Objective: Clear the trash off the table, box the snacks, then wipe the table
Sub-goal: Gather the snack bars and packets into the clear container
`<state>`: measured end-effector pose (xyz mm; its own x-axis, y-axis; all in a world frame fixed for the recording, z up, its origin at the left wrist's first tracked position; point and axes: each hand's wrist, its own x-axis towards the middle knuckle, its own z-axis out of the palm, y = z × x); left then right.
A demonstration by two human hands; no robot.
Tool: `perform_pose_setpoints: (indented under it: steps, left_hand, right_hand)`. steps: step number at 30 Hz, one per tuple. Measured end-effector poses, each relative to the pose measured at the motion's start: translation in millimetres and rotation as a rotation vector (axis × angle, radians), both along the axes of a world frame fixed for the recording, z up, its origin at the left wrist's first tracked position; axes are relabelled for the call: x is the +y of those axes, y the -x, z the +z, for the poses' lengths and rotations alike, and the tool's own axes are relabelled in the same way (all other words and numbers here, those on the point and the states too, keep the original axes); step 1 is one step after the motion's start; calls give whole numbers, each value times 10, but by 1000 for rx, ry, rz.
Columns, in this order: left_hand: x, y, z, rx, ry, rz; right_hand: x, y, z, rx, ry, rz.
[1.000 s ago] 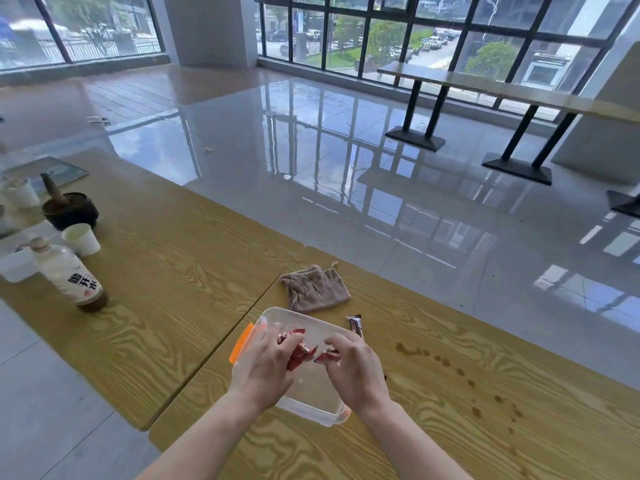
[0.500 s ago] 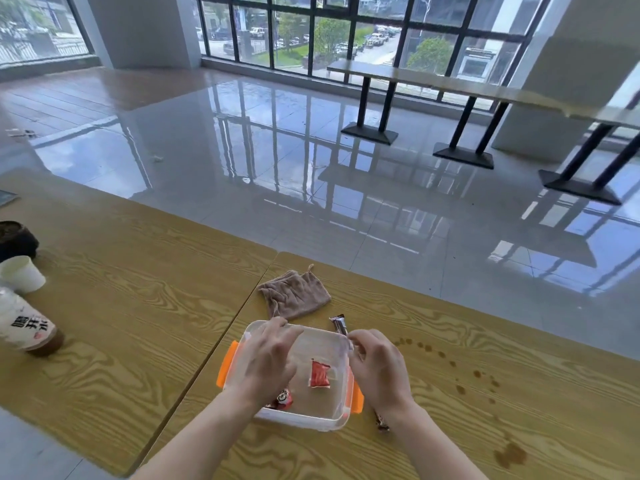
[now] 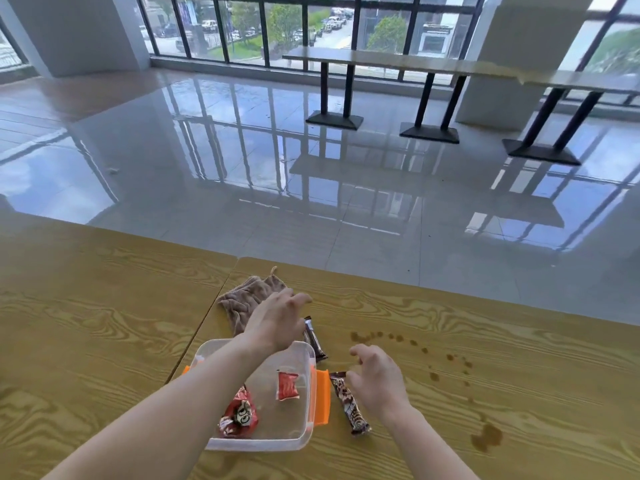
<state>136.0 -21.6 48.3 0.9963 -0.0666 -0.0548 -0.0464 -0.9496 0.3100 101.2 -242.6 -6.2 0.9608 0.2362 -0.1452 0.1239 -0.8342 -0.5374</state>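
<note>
Snacks are the matter in hand: I see my left hand (image 3: 277,323) with fingers spread and empty, reaching past the clear box (image 3: 298,441) toward the dark snack bar (image 3: 314,339) lying at the box's 1 o'clock corner. My right hand (image 3: 379,379) is likewise open, fingers curled loosely and holding nothing, poised just beside the second snack bar (image 3: 349,401), which lies at the box's 3 o'clock, against its orange latch (image 3: 322,396). Inside the box sit two items already packed: a small red sachet (image 3: 287,385) and a red snack pack (image 3: 239,414). At 12 o'clock from the box the brown cloth (image 3: 242,299) rests crumpled on the wooden table (image 3: 104,323). Brown spill drops (image 3: 486,438) trail across the table from 2 to 4 o'clock. I judge boxing about half done: two bars remain out, no lid is visible, and wiping is not yet begun.
</note>
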Motion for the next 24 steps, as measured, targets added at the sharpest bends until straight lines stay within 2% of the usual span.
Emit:
perform_pose_setpoints:
  steps: [6,13,16,24]
  left_hand:
    - [-143,-497,-237,268,16,-44]
    - [-176,-811,-541,414,-171,-247]
    - [-145,-887,-667,426,-311,-425]
    - [-34,-973,-935,322,-410,-715]
  right_hand:
    - [2,-47,-343,143,115,74]
    - [107,56,-584,151,194,43]
    - [159,94,-647,156,193,0]
    - [145,125,-740,123,164,-88]
